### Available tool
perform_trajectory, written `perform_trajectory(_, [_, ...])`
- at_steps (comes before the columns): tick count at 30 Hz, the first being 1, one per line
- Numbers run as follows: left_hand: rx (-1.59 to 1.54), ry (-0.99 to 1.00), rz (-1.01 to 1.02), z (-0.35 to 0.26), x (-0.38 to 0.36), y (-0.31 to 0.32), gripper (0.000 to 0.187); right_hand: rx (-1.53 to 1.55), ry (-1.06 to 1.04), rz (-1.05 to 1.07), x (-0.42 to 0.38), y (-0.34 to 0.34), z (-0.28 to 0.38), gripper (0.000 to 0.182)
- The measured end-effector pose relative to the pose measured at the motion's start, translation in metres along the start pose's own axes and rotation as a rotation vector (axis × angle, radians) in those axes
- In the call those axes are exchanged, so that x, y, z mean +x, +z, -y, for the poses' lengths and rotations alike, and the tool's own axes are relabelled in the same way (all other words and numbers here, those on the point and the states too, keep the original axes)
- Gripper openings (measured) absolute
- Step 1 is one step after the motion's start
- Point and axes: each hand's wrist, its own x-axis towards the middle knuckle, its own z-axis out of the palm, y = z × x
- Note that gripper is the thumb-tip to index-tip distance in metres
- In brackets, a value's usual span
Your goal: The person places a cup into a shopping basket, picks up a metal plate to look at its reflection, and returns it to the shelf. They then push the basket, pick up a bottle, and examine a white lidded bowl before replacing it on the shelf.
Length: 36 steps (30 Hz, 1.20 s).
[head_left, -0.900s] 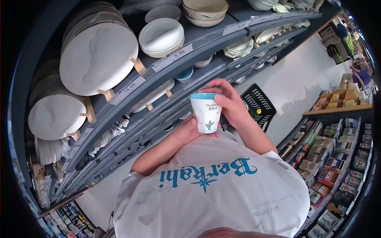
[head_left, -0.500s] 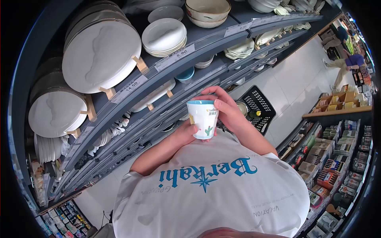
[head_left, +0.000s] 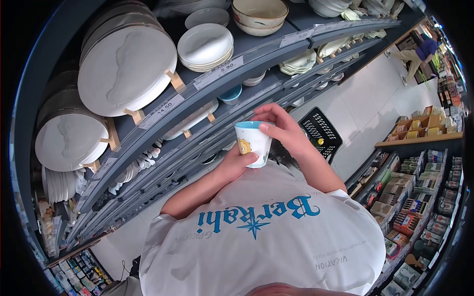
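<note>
A white cup (head_left: 256, 140) with a light blue inside stands upright between my hands, in front of my chest. A yellow cartoon print shows on its side, and part of a green print is near the bottom right. My left hand (head_left: 237, 162) is wrapped round the lower part, thumb across the front; its other fingers are hidden behind the cup. From the right, my right hand (head_left: 282, 129) grips the rim, its thumb on the near side and its fingers curled over the far side.
Tiered shelves hold large white plates (head_left: 127, 69), white bowls (head_left: 205, 45) and a blue bowl (head_left: 230, 92). A black shopping basket (head_left: 330, 123) with a yellow-capped item sits on the floor. Racks of packaged goods (head_left: 407, 222) stand at right; a person (head_left: 419, 56) is walking far off.
The cup has turned in my hands: the cactus print has moved round to the right and the yellow print now faces me. It is slightly higher. The distant person has moved.
</note>
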Motion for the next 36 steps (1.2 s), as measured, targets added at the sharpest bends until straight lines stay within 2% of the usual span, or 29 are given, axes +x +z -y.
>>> perform_trajectory(6, [0.009,-0.001,-0.005,0.003,0.0,-0.002,0.066,0.044,0.017,0.005,0.0,0.0,-0.003,0.044])
perform_trajectory(9, [0.013,0.028,0.084,0.003,0.003,-0.004,0.069,0.054,-0.03,0.002,-0.001,0.0,-0.006,0.046])
perform_trajectory(11, [-0.031,-0.005,0.181,-0.002,0.004,-0.002,0.076,0.085,-0.034,-0.007,-0.001,0.0,-0.005,0.048])
perform_trajectory(18, [-0.213,0.057,0.222,-0.002,0.009,0.002,0.09,0.163,-0.067,0.025,-0.002,0.0,-0.003,0.063])
perform_trajectory(20, [-0.2,-0.015,0.365,0.001,0.01,-0.01,0.095,0.28,-0.054,0.083,-0.002,0.002,-0.006,0.07])
perform_trajectory(23, [-0.135,-0.052,0.455,0.001,0.011,-0.017,0.097,0.314,-0.014,0.13,-0.003,0.002,-0.01,0.073])
perform_trajectory(26, [-0.106,0.017,0.375,0.005,0.011,-0.015,0.099,0.321,0.013,0.144,-0.004,0.001,-0.01,0.074])
perform_trajectory(30, [-0.127,0.01,0.24,0.002,0.008,-0.009,0.097,0.299,-0.017,0.13,-0.001,-0.002,-0.017,0.072])
perform_trajectory(32, [-0.13,0.016,0.12,-0.003,0.004,-0.002,0.096,0.292,-0.103,0.131,-0.001,-0.002,-0.017,0.059])
perform_trajectory(36, [-0.102,-0.008,0.19,0.001,0.005,-0.008,0.092,0.239,-0.084,0.132,-0.003,-0.001,-0.008,0.069])
